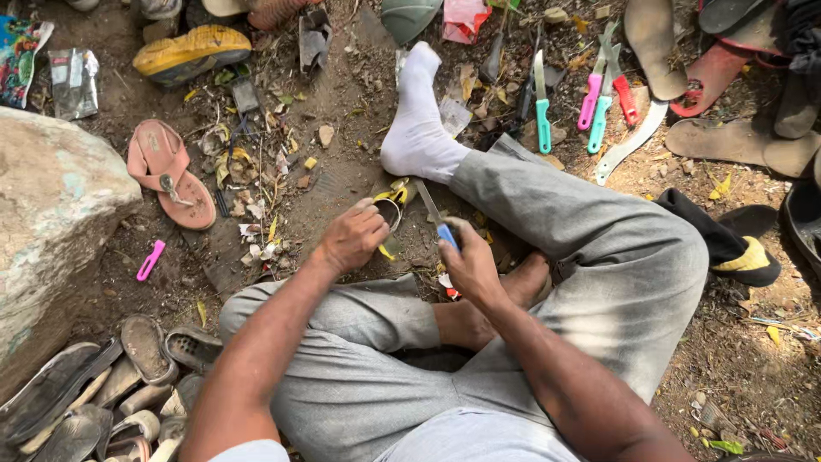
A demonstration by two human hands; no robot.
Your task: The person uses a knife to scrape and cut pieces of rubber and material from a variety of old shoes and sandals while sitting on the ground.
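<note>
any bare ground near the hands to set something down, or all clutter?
Barest patch: the dirt between the pink sandal, the white-socked foot and the left hand. A second lies between the big rock and the left knee. Crowded: the knives top right, the sole pile bottom left.

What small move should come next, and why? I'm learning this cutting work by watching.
Probably draw the blue-handled knife in the right hand through the yellow-strapped sandal piece: the left hand already pins it against the ground and the blade reaches it.
</note>
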